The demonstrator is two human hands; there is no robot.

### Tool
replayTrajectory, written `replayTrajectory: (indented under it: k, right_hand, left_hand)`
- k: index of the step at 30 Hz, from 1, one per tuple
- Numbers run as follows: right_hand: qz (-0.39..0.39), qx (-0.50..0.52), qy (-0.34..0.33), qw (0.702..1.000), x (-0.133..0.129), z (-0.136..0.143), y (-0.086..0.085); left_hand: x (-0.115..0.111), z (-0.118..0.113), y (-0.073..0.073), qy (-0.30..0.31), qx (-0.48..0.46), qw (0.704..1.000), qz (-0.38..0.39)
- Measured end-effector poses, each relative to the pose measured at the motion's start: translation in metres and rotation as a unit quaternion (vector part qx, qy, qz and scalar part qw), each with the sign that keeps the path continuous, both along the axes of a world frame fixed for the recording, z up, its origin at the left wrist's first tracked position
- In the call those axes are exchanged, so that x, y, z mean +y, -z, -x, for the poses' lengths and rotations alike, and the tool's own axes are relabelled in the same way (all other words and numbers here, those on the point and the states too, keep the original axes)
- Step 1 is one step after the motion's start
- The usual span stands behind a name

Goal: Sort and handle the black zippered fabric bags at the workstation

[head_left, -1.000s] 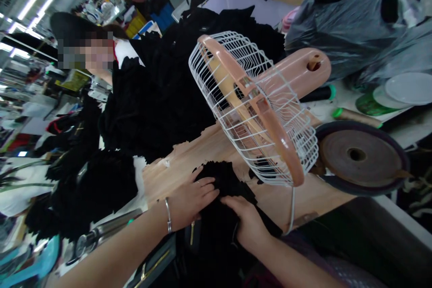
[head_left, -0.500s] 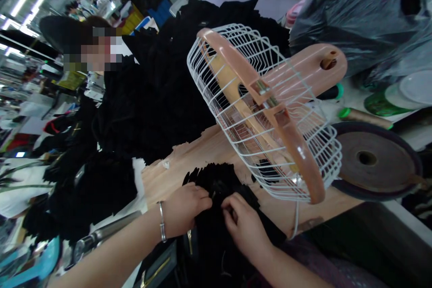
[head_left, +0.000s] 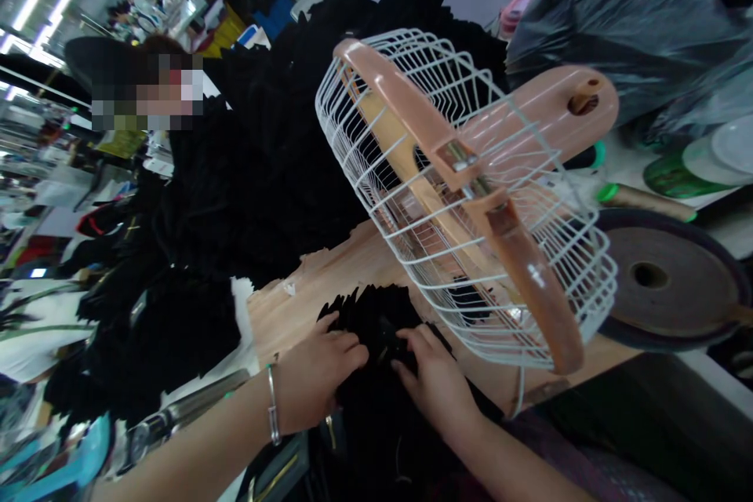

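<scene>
Black fabric pieces (head_left: 376, 408) lie in a stack with a jagged far edge on a wooden board (head_left: 282, 314). On the left side of the stack rests my left hand (head_left: 318, 372), a bracelet on its wrist, fingers bent over the cloth. My right hand (head_left: 432, 376) is at the right side, thumb and index finger apart near a small dark piece on the fabric. Between the two hands the cloth is too dark to make out its details. Black pieces with gold zippers (head_left: 279, 478) lie at the bottom, near my left forearm.
A pink fan with a white wire cage (head_left: 471, 204) stands close to the right hand. Beyond it are a round dark disc (head_left: 671, 274), a thread cone (head_left: 652, 200) and a plastic bag (head_left: 623, 39). Large black fabric heaps (head_left: 264, 149) fill the left and back; a person (head_left: 165, 86) sits beyond.
My left hand's index finger has stretched out over the fabric. The right hand's thumb and index finger have moved apart. The fan appears slightly larger and nearer in view.
</scene>
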State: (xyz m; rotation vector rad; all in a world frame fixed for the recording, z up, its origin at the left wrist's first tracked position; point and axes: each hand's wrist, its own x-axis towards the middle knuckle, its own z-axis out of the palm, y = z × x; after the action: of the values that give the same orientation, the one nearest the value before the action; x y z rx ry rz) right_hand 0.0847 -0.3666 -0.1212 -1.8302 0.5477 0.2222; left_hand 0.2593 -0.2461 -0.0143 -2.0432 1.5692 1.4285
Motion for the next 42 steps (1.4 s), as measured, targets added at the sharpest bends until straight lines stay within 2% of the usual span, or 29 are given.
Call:
replayTrajectory:
  k: [3, 5, 9, 12, 14, 17, 20, 23, 27, 31, 34, 38, 42]
  right_hand:
    - [0.005, 0.001, -0.001, 1.0, 0.001, -0.001, 0.005]
    - [0.006, -0.005, -0.008, 1.0, 0.002, -0.001, 0.005]
    - [-0.011, -0.037, -0.035, 0.999, 0.004, -0.001, -0.002]
    - [-0.076, -0.08, -0.065, 0.992, 0.003, 0.0, -0.008]
    - [-0.098, -0.07, -0.042, 0.992, 0.003, 0.0, -0.007]
    - [-0.071, -0.017, 0.017, 0.997, 0.002, 0.0, 0.004]
    - [-0.061, -0.004, 0.021, 0.998, 0.002, -0.001, 0.01]
    - [-0.077, -0.019, 0.0, 0.997, 0.004, -0.001, 0.003]
    - [-0.113, -0.047, -0.043, 0.991, 0.004, 0.002, -0.009]
    - [-0.069, -0.011, -0.011, 0.997, 0.0, 0.001, -0.001]
    - [-0.03, 0.015, 0.008, 0.999, -0.001, -0.003, 0.01]
    - [-0.019, 0.019, -0.009, 1.0, 0.002, -0.008, 0.014]
    - [-0.035, -0.006, -0.057, 0.998, 0.001, -0.01, 0.006]
  left_hand:
    - [0.004, -0.001, -0.009, -0.036, 0.009, 0.999, -0.021]
    - [0.003, -0.004, -0.009, -0.024, 0.034, 0.998, -0.037]
    - [-0.003, -0.005, -0.001, 0.011, 0.044, 0.999, -0.03]
    - [-0.005, -0.002, 0.006, 0.023, 0.037, 0.999, -0.009]
    - [-0.005, 0.0, 0.007, 0.026, 0.027, 0.999, -0.005]
    - [-0.006, 0.002, 0.003, 0.01, 0.01, 1.0, -0.003]
    - [-0.008, 0.002, -0.002, 0.0, 0.015, 1.0, 0.007]
    - [-0.007, 0.003, 0.0, 0.013, 0.023, 0.999, 0.025]
    - [-0.003, 0.002, 0.011, 0.012, 0.044, 0.998, 0.044]
    - [-0.003, 0.001, 0.013, 0.013, 0.04, 0.999, 0.003]
    - [-0.006, 0.002, 0.01, 0.012, 0.028, 0.999, 0.011]
    - [-0.007, 0.003, 0.01, 0.02, 0.028, 0.999, 0.014]
    - [-0.01, -0.001, 0.016, 0.014, 0.037, 0.999, 0.031]
